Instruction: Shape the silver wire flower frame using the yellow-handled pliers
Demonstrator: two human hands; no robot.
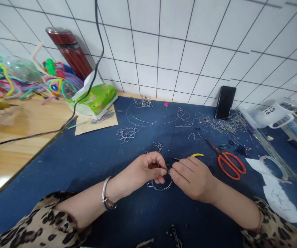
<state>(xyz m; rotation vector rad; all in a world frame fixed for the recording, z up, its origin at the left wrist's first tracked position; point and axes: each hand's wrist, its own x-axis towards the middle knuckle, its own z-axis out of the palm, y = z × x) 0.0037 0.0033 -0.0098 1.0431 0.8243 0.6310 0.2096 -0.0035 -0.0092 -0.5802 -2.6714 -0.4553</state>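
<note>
Both my hands meet over a small beaded wire ring (161,186) at the middle of the blue cloth (99,162). My left hand (144,169) has its fingers curled and pinches the ring's top. My right hand (192,177) is closed too, its fingertips gripping the same wire from the right. A silver bangle (106,198) sits on my left wrist. Yellow-handled pliers (193,155) lie just beyond my right hand.
Orange scissors (228,162) lie right of my hands. A wire flower (127,133), wire loops (151,115) and a heap of wire scraps (223,124) lie farther back. A black phone (225,102) leans on the tiled wall. Tissue pack (96,100), pipe cleaners (21,82), white mug (275,113), paper (277,193).
</note>
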